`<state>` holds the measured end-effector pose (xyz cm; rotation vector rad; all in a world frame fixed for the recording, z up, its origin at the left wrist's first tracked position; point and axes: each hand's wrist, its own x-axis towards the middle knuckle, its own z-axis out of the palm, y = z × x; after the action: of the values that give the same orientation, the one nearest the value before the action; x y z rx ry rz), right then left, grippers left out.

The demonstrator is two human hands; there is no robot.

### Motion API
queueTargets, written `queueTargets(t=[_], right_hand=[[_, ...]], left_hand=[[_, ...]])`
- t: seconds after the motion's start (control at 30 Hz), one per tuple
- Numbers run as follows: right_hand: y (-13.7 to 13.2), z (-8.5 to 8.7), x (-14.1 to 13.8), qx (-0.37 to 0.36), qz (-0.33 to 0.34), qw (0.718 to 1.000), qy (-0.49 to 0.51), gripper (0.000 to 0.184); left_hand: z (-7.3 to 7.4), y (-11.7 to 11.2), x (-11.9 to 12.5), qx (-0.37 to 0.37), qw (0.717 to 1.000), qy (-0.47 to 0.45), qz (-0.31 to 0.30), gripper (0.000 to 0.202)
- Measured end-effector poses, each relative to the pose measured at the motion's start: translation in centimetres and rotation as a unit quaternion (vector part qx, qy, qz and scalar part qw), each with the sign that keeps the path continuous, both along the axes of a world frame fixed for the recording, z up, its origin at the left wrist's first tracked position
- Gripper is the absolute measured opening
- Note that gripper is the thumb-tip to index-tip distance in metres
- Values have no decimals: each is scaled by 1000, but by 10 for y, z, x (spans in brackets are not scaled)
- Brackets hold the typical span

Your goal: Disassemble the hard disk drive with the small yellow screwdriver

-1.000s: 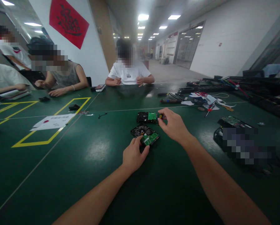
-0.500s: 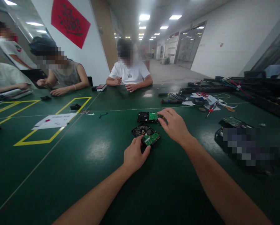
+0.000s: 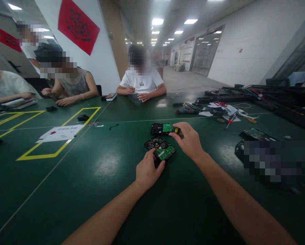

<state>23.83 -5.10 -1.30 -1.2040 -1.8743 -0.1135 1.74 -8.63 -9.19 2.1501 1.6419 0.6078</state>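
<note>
Two hard drives with green circuit boards lie on the green table, one behind the other. My left hand [image 3: 148,170] grips the nearer hard drive [image 3: 165,152], fingers on its left side and thumb at its front edge. That drive lies at an angle. Behind it the farther hard drive [image 3: 157,128] lies nearly straight. My right hand [image 3: 189,137] is closed at the right end of the farther drive, pinching a small black-and-yellow piece [image 3: 177,130]. Whether this piece touches the drive I cannot tell.
Cables and tools [image 3: 190,108] lie beyond my right hand, with a red screwdriver [image 3: 229,121] nearby. Another circuit board [image 3: 258,133] is at the right. A white sheet [image 3: 59,133] lies inside yellow tape at the left. A person [image 3: 142,83] sits opposite; others are at the left.
My right hand has shifted slightly and its fingers have turned, so more of the black-and-yellow piece shows. My left hand keeps its grip on the nearer drive. The view has moved a little.
</note>
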Motion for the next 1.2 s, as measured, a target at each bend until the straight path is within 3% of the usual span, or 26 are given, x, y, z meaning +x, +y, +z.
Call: queueTargets(t=[0.17, 0.37, 0.57, 0.9, 1.07, 1.2], right_hand=[[-3, 3, -2, -10, 37, 999, -27, 44], [-4, 7, 2, -23, 7, 1000, -17, 32], [-4, 9, 3, -35, 56, 998, -7, 40], [-1, 6, 5, -25, 11, 1000, 3, 39], [1, 4, 3, -12, -24, 1000, 13, 29], [-2, 9, 5, -2, -12, 1000, -7, 23]], left_hand=[[-4, 1, 0, 10, 1000, -14, 2, 65], [-4, 1, -1, 12, 1000, -11, 1, 59], [-3, 1, 0, 6, 1000, -10, 3, 58], [-1, 1, 0, -1, 1000, -13, 4, 57], [0, 1, 0, 4, 1000, -6, 9, 54], [1, 0, 1, 4, 1000, -4, 10, 53]])
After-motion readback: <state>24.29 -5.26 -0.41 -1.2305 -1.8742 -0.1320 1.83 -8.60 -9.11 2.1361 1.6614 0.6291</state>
